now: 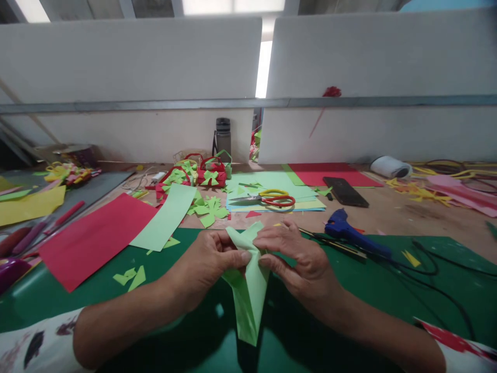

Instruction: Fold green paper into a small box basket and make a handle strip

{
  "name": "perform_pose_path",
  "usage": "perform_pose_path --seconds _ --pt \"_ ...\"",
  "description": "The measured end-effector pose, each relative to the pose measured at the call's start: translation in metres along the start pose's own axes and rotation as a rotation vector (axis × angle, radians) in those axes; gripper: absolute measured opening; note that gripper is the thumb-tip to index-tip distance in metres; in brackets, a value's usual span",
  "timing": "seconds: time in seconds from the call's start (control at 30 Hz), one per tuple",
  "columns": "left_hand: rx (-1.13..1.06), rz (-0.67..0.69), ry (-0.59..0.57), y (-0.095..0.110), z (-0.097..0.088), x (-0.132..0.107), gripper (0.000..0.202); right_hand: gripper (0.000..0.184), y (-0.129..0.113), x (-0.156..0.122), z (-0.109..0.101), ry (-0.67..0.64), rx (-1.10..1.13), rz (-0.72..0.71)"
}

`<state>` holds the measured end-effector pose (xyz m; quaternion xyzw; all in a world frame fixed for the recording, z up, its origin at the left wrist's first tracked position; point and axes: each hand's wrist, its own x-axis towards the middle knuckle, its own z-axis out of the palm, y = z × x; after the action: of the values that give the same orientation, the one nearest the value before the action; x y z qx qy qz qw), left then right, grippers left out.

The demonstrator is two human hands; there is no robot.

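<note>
A folded piece of light green paper (254, 290) is held upright between both hands, over the green cutting mat. My left hand (212, 269) pinches its left side, with the thumb lying across a fold. From the right, my right hand (297, 259) grips the upper part between thumb and fingers. The paper's lower end tapers and hangs down toward me. Scissors (272, 199) with yellow and red handles lie behind the hands on a stack of pale green sheets (287, 181). Some right fingertips are partly hidden behind the paper.
A blue glue gun (353, 230) with a black cable lies right, beside dark tweezers (337, 245). A black phone (345, 191) lies behind it. Red paper (97, 235) and a pale green strip (166, 217) lie left. Small red paper baskets (212, 173) and a bottle (223, 135) stand at the back.
</note>
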<state>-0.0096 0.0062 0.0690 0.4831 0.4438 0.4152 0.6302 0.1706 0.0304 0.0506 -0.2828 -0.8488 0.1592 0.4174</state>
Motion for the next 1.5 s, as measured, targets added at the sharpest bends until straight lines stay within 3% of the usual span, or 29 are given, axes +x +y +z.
perform_pose_path --seconds 0.2,0.33,0.43,0.53,0.7,0.87,1.27,1.37,1.5 --pt "0.061 0.020 0.059 0.003 0.003 -0.004 0.022 0.010 0.003 -0.002 0.002 0.001 -0.038 -0.036" --pt "0.108 0.042 0.138 0.002 0.003 -0.006 0.038 0.009 0.003 -0.004 0.005 0.014 -0.039 -0.047" --pt "0.164 0.098 0.187 0.003 0.002 -0.007 0.063 0.018 0.003 -0.006 0.007 0.032 -0.056 -0.044" --pt "0.140 0.144 0.155 0.002 0.001 -0.007 0.076 0.019 0.003 -0.006 0.007 0.027 -0.069 -0.039" --pt "0.235 0.219 0.146 -0.002 -0.001 -0.005 0.056 0.014 0.001 -0.004 0.005 -0.037 -0.063 0.038" --pt "0.227 0.241 0.146 -0.004 -0.002 -0.005 0.057 0.011 0.003 -0.003 0.006 -0.101 -0.052 0.068" --pt "0.212 0.248 0.123 0.012 0.002 -0.014 0.045 0.009 0.001 -0.002 0.006 -0.061 0.016 0.035" --pt "0.209 0.240 0.109 0.010 0.002 -0.013 0.028 0.012 0.002 -0.003 0.008 -0.044 0.003 0.002" --pt "0.413 0.313 0.136 0.010 -0.001 -0.013 0.005 0.012 0.003 -0.004 0.009 -0.041 -0.023 -0.040"
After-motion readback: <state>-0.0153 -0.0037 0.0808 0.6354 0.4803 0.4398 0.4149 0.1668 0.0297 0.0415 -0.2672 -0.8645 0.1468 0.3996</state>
